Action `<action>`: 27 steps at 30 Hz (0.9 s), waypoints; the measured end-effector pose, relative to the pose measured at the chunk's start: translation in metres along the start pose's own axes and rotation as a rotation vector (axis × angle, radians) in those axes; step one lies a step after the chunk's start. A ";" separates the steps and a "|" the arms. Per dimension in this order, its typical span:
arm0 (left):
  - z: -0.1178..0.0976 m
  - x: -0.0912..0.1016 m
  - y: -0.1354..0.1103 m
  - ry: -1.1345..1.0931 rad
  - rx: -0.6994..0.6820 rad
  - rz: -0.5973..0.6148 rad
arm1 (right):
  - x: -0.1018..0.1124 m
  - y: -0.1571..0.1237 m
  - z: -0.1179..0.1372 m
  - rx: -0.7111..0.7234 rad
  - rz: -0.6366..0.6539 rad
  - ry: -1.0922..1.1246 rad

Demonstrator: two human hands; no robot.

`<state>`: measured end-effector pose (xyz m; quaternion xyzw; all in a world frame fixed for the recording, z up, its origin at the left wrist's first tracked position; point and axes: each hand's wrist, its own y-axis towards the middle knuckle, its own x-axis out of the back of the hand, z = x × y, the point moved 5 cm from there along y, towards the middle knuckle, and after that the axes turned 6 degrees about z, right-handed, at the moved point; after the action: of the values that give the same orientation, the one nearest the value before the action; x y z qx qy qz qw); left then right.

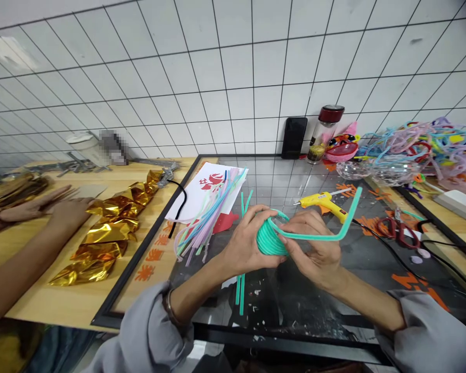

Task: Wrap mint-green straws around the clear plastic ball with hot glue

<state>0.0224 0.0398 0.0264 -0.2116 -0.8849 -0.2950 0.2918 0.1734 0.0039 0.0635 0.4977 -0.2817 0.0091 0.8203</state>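
Note:
My left hand [245,243] is wrapped round a teal coil of wound pipe cleaner [269,239], held above the dark glass table top [279,181]. My right hand [314,243] pinches the loose teal pipe cleaner strand [334,230] where it leaves the coil; the strand runs right and bends upward. Both hands are closed. Two spare teal pipe cleaners [240,290] lie on the glass below my left wrist.
A bundle of pastel pipe cleaners [209,217] on white paper lies left. A yellow glue gun [326,203], red scissors [396,230] and black cables lie right. Another person's hands [57,207] work gold foil [108,233] on the wooden table. A phone, a jar and tangled pipe cleaners stand behind.

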 end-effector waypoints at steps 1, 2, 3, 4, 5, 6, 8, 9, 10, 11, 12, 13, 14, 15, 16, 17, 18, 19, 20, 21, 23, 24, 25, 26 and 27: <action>0.000 0.000 0.000 0.004 -0.006 0.003 | 0.000 0.001 0.000 -0.011 -0.002 0.013; 0.000 -0.001 0.000 0.006 -0.011 0.003 | 0.000 0.001 0.000 -0.024 -0.005 0.023; 0.000 -0.001 0.000 0.006 -0.014 0.004 | 0.001 0.002 0.000 -0.037 -0.008 0.030; 0.000 -0.001 0.000 0.004 -0.016 0.005 | 0.001 0.002 0.001 -0.047 -0.015 0.033; 0.000 -0.001 0.000 0.000 -0.016 0.004 | 0.001 0.003 0.001 -0.054 -0.021 0.035; -0.001 -0.001 0.000 -0.003 -0.014 0.005 | 0.001 0.003 0.001 -0.059 -0.023 0.042; -0.001 -0.001 0.000 -0.011 -0.006 0.007 | 0.001 0.003 0.001 -0.078 -0.025 0.068; -0.001 -0.001 0.000 -0.015 -0.001 0.009 | 0.001 0.003 0.001 -0.090 -0.025 0.086; -0.001 -0.001 0.000 -0.019 0.004 0.011 | 0.001 0.004 0.001 -0.101 -0.027 0.101; -0.001 -0.001 0.000 -0.024 0.010 0.011 | 0.001 0.004 0.000 -0.109 -0.031 0.111; -0.001 -0.001 0.000 -0.028 0.016 0.010 | 0.001 0.004 0.001 -0.112 -0.036 0.115; -0.002 0.000 0.000 -0.031 0.021 0.009 | 0.001 0.004 0.001 -0.112 -0.039 0.115; -0.002 0.000 0.001 -0.035 0.026 0.007 | 0.001 0.004 0.001 -0.107 -0.041 0.112; -0.002 0.001 0.001 -0.037 0.031 0.005 | 0.002 0.004 0.001 -0.100 -0.045 0.106; -0.002 0.001 0.002 -0.040 0.035 0.005 | 0.002 0.004 0.000 -0.094 -0.049 0.097; -0.003 0.001 0.002 -0.043 0.037 0.007 | 0.002 0.004 0.000 -0.087 -0.054 0.088; -0.003 0.002 0.003 -0.048 0.038 0.009 | 0.002 0.003 -0.001 -0.079 -0.058 0.079; -0.003 0.002 0.003 -0.054 0.039 0.010 | 0.003 0.003 -0.002 -0.069 -0.061 0.070; -0.003 0.002 0.003 -0.059 0.041 0.012 | 0.003 0.003 -0.002 -0.060 -0.058 0.063; -0.003 0.002 0.003 -0.064 0.046 0.011 | 0.003 0.002 -0.003 -0.051 -0.052 0.061; -0.002 0.002 0.003 -0.067 0.058 0.013 | 0.003 0.002 -0.005 -0.033 -0.034 0.054; -0.001 0.002 0.003 -0.067 0.064 0.014 | 0.004 0.001 -0.005 -0.022 -0.022 0.042; -0.001 0.001 0.003 -0.068 0.065 0.014 | 0.004 0.001 -0.005 -0.010 -0.008 0.023; 0.000 0.001 0.003 -0.069 0.064 0.012 | 0.004 0.001 -0.006 0.005 0.010 -0.002; 0.000 0.001 0.003 -0.069 0.063 0.008 | 0.004 0.002 -0.006 0.022 0.026 -0.030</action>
<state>0.0229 0.0423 0.0281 -0.2159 -0.9025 -0.2583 0.2687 0.1790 0.0082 0.0649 0.5032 -0.3001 0.0154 0.8102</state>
